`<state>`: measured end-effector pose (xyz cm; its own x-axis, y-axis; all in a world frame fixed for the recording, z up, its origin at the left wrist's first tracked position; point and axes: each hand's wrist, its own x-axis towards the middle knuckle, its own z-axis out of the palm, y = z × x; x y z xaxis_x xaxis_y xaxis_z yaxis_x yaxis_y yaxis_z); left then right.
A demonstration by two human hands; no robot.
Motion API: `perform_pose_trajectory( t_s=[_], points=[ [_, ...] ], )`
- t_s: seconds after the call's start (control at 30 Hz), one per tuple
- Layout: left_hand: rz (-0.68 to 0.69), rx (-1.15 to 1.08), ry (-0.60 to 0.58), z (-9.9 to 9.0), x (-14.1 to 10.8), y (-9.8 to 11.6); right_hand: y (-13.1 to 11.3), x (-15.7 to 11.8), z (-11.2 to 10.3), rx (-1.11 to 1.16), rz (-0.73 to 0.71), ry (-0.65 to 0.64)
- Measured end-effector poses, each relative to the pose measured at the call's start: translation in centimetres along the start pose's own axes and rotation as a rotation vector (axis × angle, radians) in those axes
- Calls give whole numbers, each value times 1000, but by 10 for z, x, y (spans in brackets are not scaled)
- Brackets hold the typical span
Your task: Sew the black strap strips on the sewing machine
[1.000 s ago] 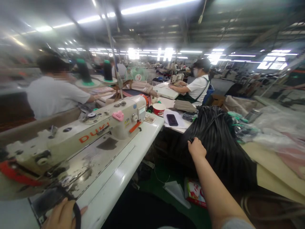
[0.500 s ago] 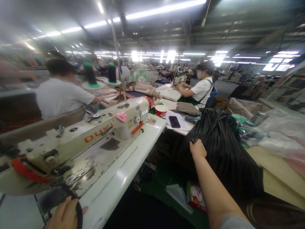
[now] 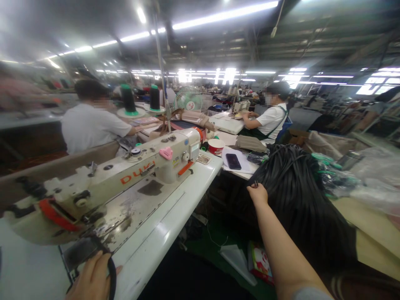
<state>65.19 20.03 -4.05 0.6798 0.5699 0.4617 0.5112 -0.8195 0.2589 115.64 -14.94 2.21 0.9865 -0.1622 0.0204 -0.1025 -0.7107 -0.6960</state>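
My left hand (image 3: 93,277) is at the bottom left, its fingers closed on a black strap (image 3: 111,275) that curves beside the needle end of the sewing machine (image 3: 140,171). My right hand (image 3: 258,193) reaches forward, closed in a pinch; a small dark tip pokes out above the fingers, too small to name. Just right of it lies a large bundle of black strips (image 3: 293,191), draped over the edge of the side table. The machine stands on a white tabletop (image 3: 175,208).
A phone (image 3: 233,161) on paper and a red-and-white bowl (image 3: 216,146) stand beyond my right hand. Thread cones (image 3: 128,100) rise behind the machine. One person (image 3: 92,127) sits at left, another (image 3: 273,118) at a machine ahead. A red box (image 3: 261,260) lies on the floor.
The view has shifted a little, so the machine and tables appear further right. Both hands keep nearly the same pose.
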Motion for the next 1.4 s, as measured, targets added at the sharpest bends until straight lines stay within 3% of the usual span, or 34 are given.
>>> perform_pose_trajectory(
  t_s=[0.1,0.2,0.27,0.33,0.4,0.63,0.77,0.9,1.13,1.23,1.4],
  points=[
    [7,24,44,16,-5,-14,14,-39,29,151,0,-82],
    [64,47,53,28,-9,-28,34,-104,66,286,14,-235],
    [78,54,42,30,-10,-34,46,-145,86,358,32,-342],
    [72,55,3,29,-10,-37,52,-169,98,420,58,-400],
    [58,70,-48,25,-12,-36,51,-169,101,476,86,-407],
    [84,137,-131,9,-19,-17,17,-98,77,624,88,-284],
    [-19,101,-103,9,-13,-11,13,-115,77,643,56,-330],
    [-16,139,-34,6,-8,4,14,-140,83,655,45,-390],
    [84,252,97,-7,-4,28,-7,-129,76,719,12,-316],
    [84,270,83,-10,-1,25,-19,-135,70,731,-32,-302],
    [97,246,-59,-24,4,26,-40,-165,60,676,-197,-403]
  ],
)
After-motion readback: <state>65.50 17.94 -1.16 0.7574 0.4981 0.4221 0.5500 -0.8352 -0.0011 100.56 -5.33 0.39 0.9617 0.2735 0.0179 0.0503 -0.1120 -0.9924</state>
